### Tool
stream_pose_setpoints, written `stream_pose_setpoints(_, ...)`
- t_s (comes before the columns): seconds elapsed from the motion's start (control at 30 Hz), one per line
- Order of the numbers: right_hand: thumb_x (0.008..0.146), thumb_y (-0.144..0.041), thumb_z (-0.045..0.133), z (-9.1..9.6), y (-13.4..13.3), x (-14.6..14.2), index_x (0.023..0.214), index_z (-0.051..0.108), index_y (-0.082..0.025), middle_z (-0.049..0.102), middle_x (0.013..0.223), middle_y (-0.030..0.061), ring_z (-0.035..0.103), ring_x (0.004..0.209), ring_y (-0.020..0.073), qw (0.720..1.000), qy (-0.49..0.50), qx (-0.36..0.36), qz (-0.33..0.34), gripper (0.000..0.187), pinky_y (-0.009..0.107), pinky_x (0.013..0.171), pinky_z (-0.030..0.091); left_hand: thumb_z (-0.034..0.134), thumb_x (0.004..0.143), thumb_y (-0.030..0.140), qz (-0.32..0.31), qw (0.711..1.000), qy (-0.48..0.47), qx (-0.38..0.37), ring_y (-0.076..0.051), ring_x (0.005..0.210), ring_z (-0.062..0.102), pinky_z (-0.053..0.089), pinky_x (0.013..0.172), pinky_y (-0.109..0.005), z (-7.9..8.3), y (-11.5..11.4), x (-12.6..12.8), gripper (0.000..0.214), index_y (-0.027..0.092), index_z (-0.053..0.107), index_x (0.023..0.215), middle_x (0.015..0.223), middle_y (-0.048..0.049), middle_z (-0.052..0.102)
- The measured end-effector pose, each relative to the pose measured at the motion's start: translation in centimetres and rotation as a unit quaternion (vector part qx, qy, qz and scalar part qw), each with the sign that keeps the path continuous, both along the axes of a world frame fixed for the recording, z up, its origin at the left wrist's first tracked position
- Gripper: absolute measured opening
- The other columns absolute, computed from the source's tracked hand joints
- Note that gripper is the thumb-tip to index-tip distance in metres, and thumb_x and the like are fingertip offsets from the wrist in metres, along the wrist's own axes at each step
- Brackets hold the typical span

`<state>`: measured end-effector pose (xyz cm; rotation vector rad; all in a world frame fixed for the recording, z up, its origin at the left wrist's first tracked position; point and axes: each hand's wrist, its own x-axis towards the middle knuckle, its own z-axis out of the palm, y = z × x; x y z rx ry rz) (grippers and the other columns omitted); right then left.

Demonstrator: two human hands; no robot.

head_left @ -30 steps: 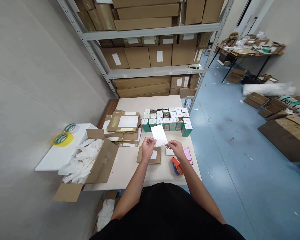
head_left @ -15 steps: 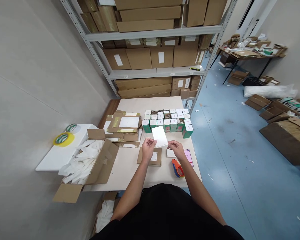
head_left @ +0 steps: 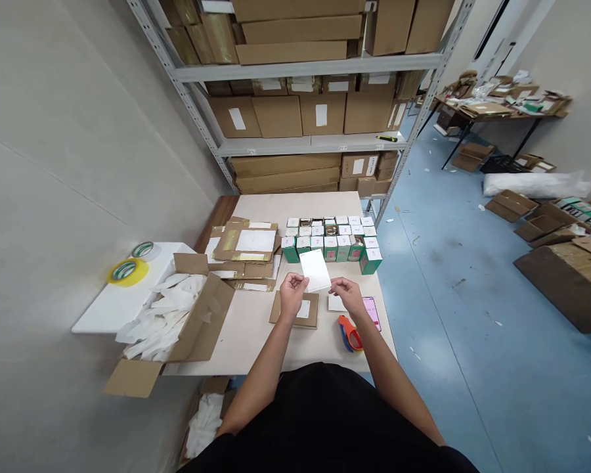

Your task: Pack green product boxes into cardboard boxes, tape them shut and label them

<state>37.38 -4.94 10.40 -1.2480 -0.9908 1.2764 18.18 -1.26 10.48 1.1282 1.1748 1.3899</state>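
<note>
Both my hands hold a white card [head_left: 316,270] up over the beige table [head_left: 256,335]. My left hand [head_left: 292,294] pinches its lower left corner and my right hand [head_left: 347,293] pinches its lower right edge. Under my hands lie a flat brown cardboard piece with a white label [head_left: 296,310] and a small white slip [head_left: 335,303]. Beyond the card stand several green and white small boxes [head_left: 331,240] in rows.
A phone with a pink screen [head_left: 370,310] and an orange and blue tape dispenser [head_left: 349,332] lie at the table's right edge. Flattened cartons [head_left: 243,249] sit at left. An open box of white bags [head_left: 170,315] and tape rolls [head_left: 126,270] stand on a side table. Shelving with cartons [head_left: 300,112] rises behind.
My hands and the white card stay in the same place. Only the camera view has shifted slightly.
</note>
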Motion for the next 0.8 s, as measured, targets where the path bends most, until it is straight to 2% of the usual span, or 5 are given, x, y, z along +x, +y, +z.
stream_pose_setpoints(0.3,0.079,-0.038,0.068,0.2,-0.2,0.2,0.077,0.07,-0.023,0.074,0.107,0.0057,0.065,0.078,0.0174,1.0,0.003,0.007,0.008,0.015,0.032,0.074,0.051,0.079,0.078,0.04,-0.006,0.999,0.035,-0.006,-0.018,0.083,0.065,0.054,0.079,-0.032,0.1,0.1,0.2,0.029,0.022,0.058,0.084,0.086,-0.0025,0.064)
stream_pose_setpoints(0.43,0.081,-0.044,0.07,0.7,-0.3,0.3,0.081,0.071,-0.023,0.071,0.11,0.0067,0.065,0.08,0.0176,0.999,0.013,0.026,0.025,0.021,0.033,0.075,0.052,0.082,0.073,0.031,0.034,0.986,0.163,0.018,-0.02,0.09,0.065,0.053,0.075,-0.032,1.1,-0.4,0.4,0.03,0.023,0.07,0.1,0.12,-0.0096,0.065)
stream_pose_setpoints(0.5,0.082,-0.047,0.072,0.8,-0.3,0.2,0.083,0.071,-0.023,0.07,0.111,0.0068,0.066,0.085,0.0189,0.999,0.017,0.039,0.024,0.024,0.034,0.078,0.053,0.081,0.075,0.031,-0.013,0.977,0.208,0.042,-0.022,0.098,0.066,0.054,0.076,-0.033,2.0,-0.7,0.7,0.029,0.025,0.075,0.102,0.127,-0.01,0.064)
stream_pose_setpoints(0.63,0.082,-0.05,0.074,0.9,-0.4,-0.1,0.082,0.072,-0.024,0.068,0.11,0.0072,0.064,0.101,0.0232,0.997,-0.001,0.079,0.015,0.026,0.035,0.085,0.052,0.073,0.086,0.042,-0.166,0.957,0.231,0.061,-0.023,0.106,0.068,0.056,0.084,-0.033,3.2,-1.6,1.8,0.025,0.025,0.078,0.104,0.112,-0.0078,0.075)
stream_pose_setpoints(0.8,0.082,-0.052,0.074,0.9,-0.5,-0.3,0.081,0.072,-0.024,0.068,0.116,0.0084,0.064,0.106,0.0245,0.997,0.004,0.078,0.018,0.028,0.035,0.084,0.052,0.072,0.086,0.045,-0.122,0.971,0.202,0.026,-0.024,0.097,0.072,0.057,0.083,-0.034,3.3,-2.1,2.4,0.028,0.022,0.08,0.098,0.104,-0.009,0.079)
